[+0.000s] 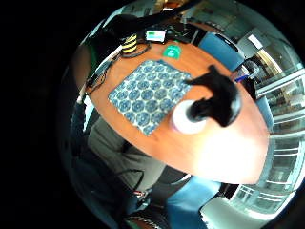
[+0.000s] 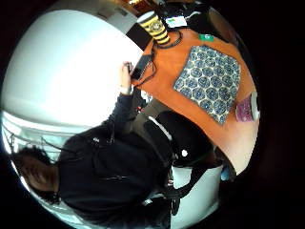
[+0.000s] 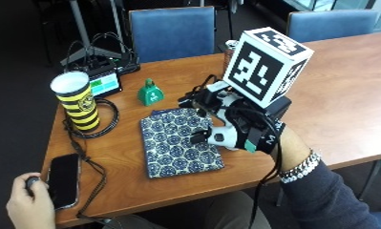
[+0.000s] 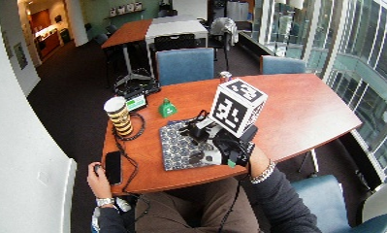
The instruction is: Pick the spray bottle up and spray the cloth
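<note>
One cloth (image 3: 179, 141) lies near the table's (image 3: 343, 95) front edge in your outside view; your gloved right hand (image 3: 241, 129) hovers at its right edge, grasping the spray bottle (image 3: 199, 99). One striped cup (image 3: 79, 101) stands left; its contents are not visible. Little-finger palm view: bottle (image 1: 209, 102) just beside the cloth (image 1: 150, 95). Thumb palm view: cloth (image 2: 209, 82) and cup (image 2: 155, 26).

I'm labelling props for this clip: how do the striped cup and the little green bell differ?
The tall yellow-and-black striped paper cup is a cylinder with a white rim; the small green bell is squat, flared, single-coloured.
The cup stands much taller than the bell.
The cup sits inside a loop of black cable; the bell stands apart, beyond the blue patterned cloth.
Both stand upright on the wooden table, untouched by the hand.
</note>
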